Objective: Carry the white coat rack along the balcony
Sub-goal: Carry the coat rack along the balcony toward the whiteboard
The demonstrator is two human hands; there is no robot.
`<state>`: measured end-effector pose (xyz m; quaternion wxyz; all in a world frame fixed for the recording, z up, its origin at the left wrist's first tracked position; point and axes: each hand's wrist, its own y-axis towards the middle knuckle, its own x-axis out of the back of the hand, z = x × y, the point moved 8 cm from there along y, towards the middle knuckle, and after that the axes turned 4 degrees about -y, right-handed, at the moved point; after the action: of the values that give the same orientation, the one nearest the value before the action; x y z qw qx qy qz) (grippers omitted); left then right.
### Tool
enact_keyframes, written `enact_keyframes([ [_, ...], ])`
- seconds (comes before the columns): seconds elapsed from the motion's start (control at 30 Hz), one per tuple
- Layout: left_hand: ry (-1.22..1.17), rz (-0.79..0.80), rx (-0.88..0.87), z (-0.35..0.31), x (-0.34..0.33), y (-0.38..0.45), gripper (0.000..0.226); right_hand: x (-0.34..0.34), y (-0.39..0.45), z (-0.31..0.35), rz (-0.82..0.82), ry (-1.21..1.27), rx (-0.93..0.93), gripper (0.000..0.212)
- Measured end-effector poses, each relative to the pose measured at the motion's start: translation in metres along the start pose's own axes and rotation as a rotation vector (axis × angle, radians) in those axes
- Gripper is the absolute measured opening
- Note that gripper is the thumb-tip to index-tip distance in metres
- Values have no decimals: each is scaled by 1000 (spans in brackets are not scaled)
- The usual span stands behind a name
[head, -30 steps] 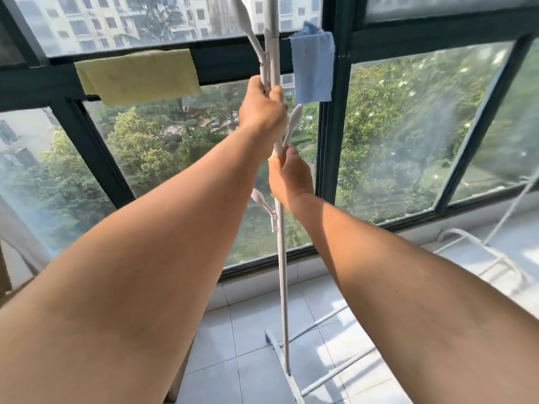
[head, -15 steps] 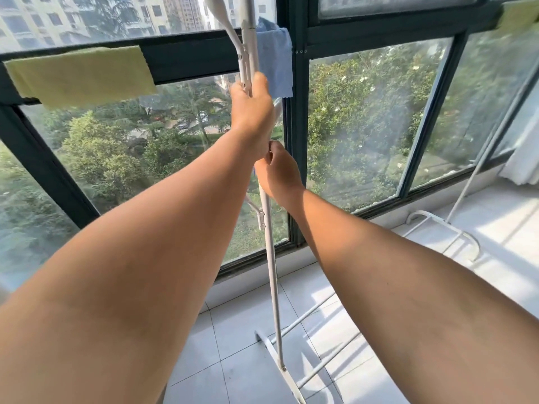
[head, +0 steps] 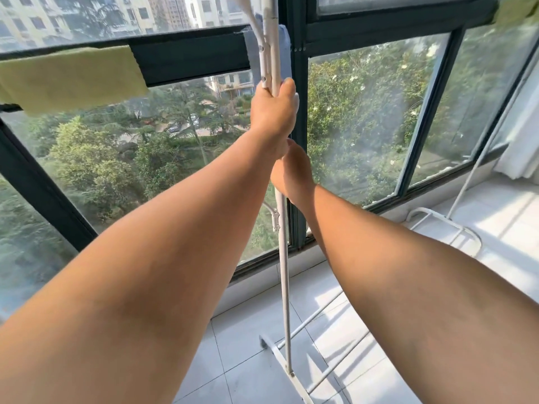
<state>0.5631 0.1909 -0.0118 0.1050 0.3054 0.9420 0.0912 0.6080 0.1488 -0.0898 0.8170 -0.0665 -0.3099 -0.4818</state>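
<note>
The white coat rack (head: 284,275) is a thin upright pole with a flat foot bar low on the tiled floor and folded arms near its top. My left hand (head: 272,112) grips the pole high up, just under the folded arms. Directly below it my right hand (head: 291,170) is closed around the same pole. The pole stands close to the dark window frame, and its top runs out of view.
A dark-framed window wall (head: 189,58) runs along the left and far side. A yellow cloth (head: 70,78) and a blue cloth (head: 284,53) hang on its crossbar. A second white stand (head: 449,228) rests on the floor at right, near a white curtain (head: 522,141).
The view has shifted right along the window. The rack and both hands now sit in front of the vertical window post, and the blue cloth is behind the pole.
</note>
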Motion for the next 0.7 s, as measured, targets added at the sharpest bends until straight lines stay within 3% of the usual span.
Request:
enact_keyframes([
  [0.27, -19, 151, 84, 11, -26, 26, 16, 11, 29, -9, -153, -21, -3, 24],
  [0.47, -29, 301, 87, 15, -42, 43, 12, 18, 35, -20, -236, 53, -25, 15],
  [0.7, -77, 511, 137, 16, -72, 50, 13, 32, 39, -41, -385, 156, -146, 15],
])
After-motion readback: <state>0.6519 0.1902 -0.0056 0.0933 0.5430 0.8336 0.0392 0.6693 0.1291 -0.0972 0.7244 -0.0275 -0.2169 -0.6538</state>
